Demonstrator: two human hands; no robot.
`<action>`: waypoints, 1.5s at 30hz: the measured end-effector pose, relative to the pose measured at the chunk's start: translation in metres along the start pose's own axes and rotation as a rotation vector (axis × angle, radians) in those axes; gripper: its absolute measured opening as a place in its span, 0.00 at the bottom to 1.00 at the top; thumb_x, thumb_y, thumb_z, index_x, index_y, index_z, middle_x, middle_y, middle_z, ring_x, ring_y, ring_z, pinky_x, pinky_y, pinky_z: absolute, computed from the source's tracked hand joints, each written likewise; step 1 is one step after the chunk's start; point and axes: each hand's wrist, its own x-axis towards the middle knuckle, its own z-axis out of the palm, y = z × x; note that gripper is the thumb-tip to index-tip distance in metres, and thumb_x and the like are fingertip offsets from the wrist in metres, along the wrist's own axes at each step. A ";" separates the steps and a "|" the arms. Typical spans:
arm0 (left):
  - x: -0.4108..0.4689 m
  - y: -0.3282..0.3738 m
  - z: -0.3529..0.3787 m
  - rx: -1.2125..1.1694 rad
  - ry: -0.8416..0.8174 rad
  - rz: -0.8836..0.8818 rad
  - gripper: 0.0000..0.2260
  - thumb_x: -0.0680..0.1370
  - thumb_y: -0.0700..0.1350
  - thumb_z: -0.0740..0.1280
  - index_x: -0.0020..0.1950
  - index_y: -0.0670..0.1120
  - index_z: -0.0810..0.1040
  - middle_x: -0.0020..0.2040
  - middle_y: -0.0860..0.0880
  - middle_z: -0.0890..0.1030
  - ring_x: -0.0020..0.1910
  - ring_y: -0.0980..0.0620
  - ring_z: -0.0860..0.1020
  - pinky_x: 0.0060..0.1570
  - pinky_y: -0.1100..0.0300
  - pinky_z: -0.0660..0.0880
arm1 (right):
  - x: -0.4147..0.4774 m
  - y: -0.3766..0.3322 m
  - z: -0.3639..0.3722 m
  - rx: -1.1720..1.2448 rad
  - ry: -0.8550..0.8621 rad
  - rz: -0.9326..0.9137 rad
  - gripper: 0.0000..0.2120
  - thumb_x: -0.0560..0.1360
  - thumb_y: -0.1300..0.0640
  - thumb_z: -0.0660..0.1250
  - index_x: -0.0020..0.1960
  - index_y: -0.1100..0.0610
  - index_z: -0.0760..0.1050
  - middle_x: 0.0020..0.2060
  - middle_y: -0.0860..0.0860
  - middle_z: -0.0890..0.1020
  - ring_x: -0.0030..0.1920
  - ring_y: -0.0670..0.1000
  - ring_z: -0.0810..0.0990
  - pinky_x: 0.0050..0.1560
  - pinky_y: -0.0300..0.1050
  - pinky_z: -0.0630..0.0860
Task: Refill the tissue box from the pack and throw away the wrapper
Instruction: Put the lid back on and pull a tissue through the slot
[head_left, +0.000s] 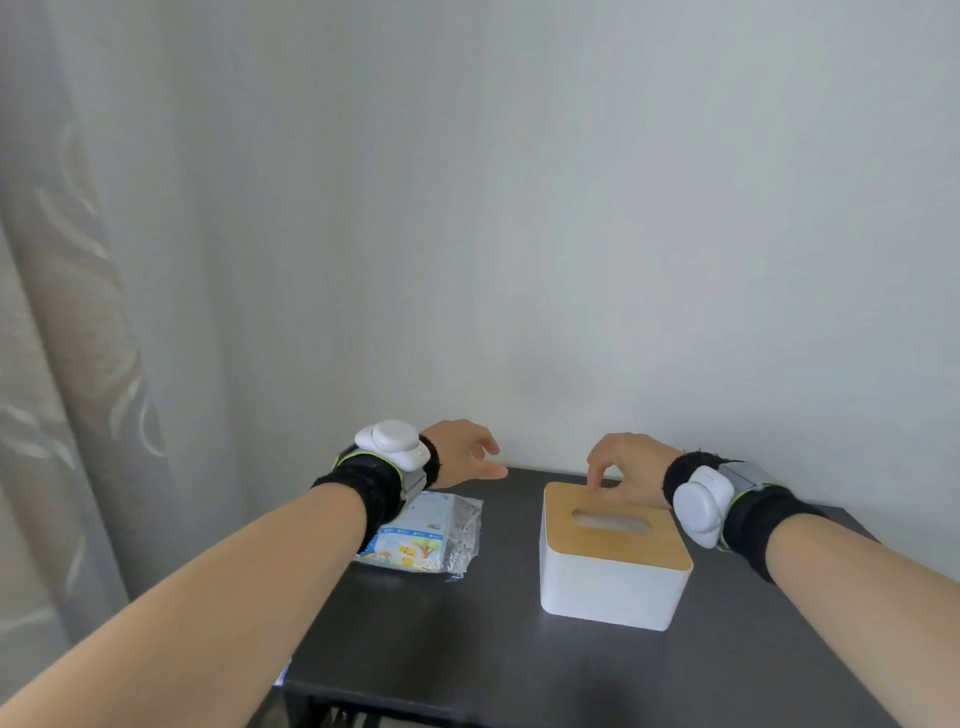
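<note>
Nearest the camera, our two forearms are reaching in over the table (467, 649), each wearing a black wristband with a white sensor. Our right hand (631, 470) is hovering at the far edge of the box (608, 558), fingers (595, 475) curled downward with the tips touching or nearly touching the wooden lid (597, 525); we cannot tell which, and it is holding nothing. Our left hand (462, 454) is hanging loosely open and empty above the table, just beyond the pack (423, 538).

The box is lying directly beneath the right hand, its long axis and its slot running left to right. We are judging the right hand better placed to lift the lid, while the left is nearer the pack.

The box is white with a tan lid, shut; the slot is showing no tissue. The pack is lying flat to the left of the box, well apart from it, in its clear printed wrapper, which appears unopened.
</note>
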 end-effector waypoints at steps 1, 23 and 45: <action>-0.001 0.004 0.002 -0.012 0.009 0.020 0.22 0.77 0.60 0.65 0.67 0.51 0.75 0.65 0.51 0.78 0.64 0.50 0.76 0.64 0.56 0.70 | 0.001 0.001 0.002 -0.042 -0.025 -0.014 0.06 0.74 0.51 0.69 0.47 0.47 0.84 0.62 0.47 0.78 0.62 0.51 0.76 0.64 0.49 0.72; 0.031 0.074 0.082 -0.049 -0.145 0.200 0.47 0.59 0.60 0.80 0.71 0.49 0.62 0.63 0.53 0.74 0.60 0.50 0.76 0.62 0.54 0.75 | 0.016 0.022 0.026 -0.473 -0.078 -0.491 0.10 0.74 0.51 0.65 0.42 0.48 0.86 0.80 0.46 0.49 0.78 0.55 0.45 0.72 0.54 0.53; 0.035 0.070 0.087 -0.003 -0.174 0.171 0.52 0.57 0.68 0.77 0.75 0.52 0.60 0.72 0.52 0.68 0.70 0.49 0.70 0.68 0.51 0.70 | 0.017 0.025 0.006 -0.216 -0.066 -0.504 0.09 0.72 0.62 0.66 0.43 0.57 0.85 0.78 0.45 0.54 0.76 0.52 0.48 0.69 0.37 0.51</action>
